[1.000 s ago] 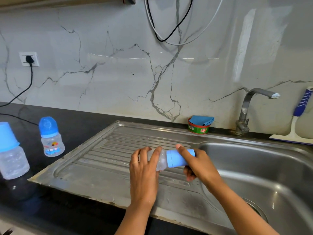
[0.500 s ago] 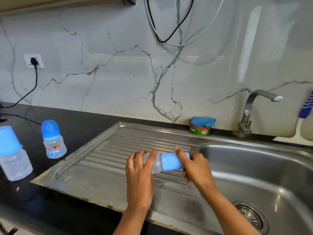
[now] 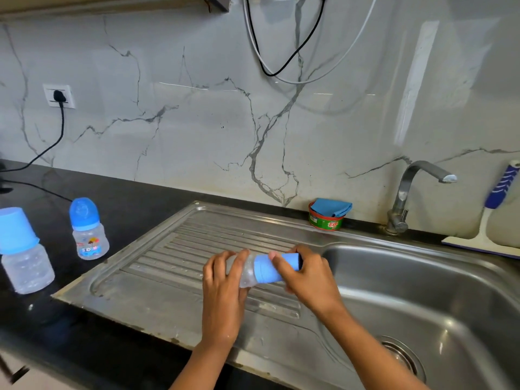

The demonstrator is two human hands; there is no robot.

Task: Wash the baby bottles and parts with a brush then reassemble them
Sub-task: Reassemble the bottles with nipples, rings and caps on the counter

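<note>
I hold a clear baby bottle (image 3: 248, 273) sideways over the steel drainboard (image 3: 174, 266). My left hand (image 3: 223, 288) grips its clear body. My right hand (image 3: 309, 277) grips its blue cap (image 3: 267, 270), which points toward the sink bowl. Two more bottles stand upright on the black counter at the left: a small printed bottle with a domed blue cap (image 3: 87, 229) and a larger clear bottle with a blue cup-shaped cap (image 3: 24, 251). No brush is in view.
The sink bowl (image 3: 422, 291) with its drain (image 3: 402, 358) lies at the right, below a steel tap (image 3: 408, 192). A green soap tub with a blue cloth (image 3: 327, 213) sits behind the drainboard. A blue-handled squeegee (image 3: 489, 220) leans at the far right. A plugged-in black cord (image 3: 56, 136) runs along the left counter.
Both hands keep hold of the bottle in much the same place over the drainboard. My view has shifted slightly, showing more of the sink drain.
</note>
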